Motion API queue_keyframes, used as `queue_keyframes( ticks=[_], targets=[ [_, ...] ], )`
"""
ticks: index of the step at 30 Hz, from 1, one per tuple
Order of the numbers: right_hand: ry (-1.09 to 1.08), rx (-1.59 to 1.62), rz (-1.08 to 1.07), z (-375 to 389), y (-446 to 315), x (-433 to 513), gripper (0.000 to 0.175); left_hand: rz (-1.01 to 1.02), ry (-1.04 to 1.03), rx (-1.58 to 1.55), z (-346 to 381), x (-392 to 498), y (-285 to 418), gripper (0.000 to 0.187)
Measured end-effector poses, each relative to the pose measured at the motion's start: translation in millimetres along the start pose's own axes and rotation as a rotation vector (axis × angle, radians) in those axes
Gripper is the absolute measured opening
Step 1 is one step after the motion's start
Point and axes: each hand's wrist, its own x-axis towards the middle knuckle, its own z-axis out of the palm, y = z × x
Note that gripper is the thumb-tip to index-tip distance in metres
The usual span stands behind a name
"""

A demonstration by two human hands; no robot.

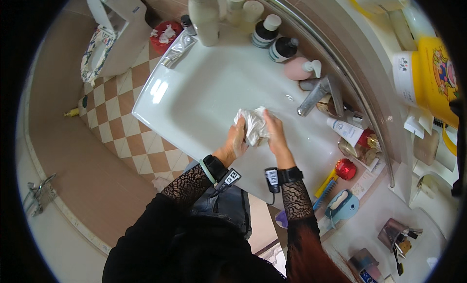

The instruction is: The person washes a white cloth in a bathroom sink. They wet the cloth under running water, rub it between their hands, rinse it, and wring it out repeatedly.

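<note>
Over the basin of a white ceramic sink [204, 75] I hold a crumpled white cloth or wad of tissue [255, 126] between both hands. My left hand [235, 139] grips its left side, with the thumb on top. My right hand [275, 131] has hold of its right side and is slightly blurred. Most fingers are hidden behind the bundle. To the right of the hands a chrome faucet [314, 98] leans over the basin; whether water runs cannot be made out.
Along the back rim stand a pink pump bottle [298, 68], dark bottles [265, 31] and a tall white bottle [204, 20]. A white tube [344, 130], a blue comb [324, 195] and a blue brush [342, 206] lie on the right ledge. A toilet [105, 45] and red bin [165, 36] are beyond.
</note>
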Motion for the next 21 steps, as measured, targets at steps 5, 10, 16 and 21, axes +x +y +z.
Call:
queue_keyframes(
  ticks=[5,10,16,21],
  targets=[
    [-0.077,-0.080,-0.060,24,-7,-38,0.034,0.025,-0.023,-0.066,-4,3,18,0.050],
    [0.219,-1.105,-0.320,57,-16,-39,0.031,0.210,0.112,0.351,15,-3,-6,0.044],
    [0.161,-0.860,-0.447,59,-21,-42,0.028,0.198,0.294,0.288,16,-2,-4,0.046],
    [0.140,-1.100,-0.306,61,-19,-45,0.024,-0.074,0.357,0.310,10,-6,-9,0.046]
  ],
)
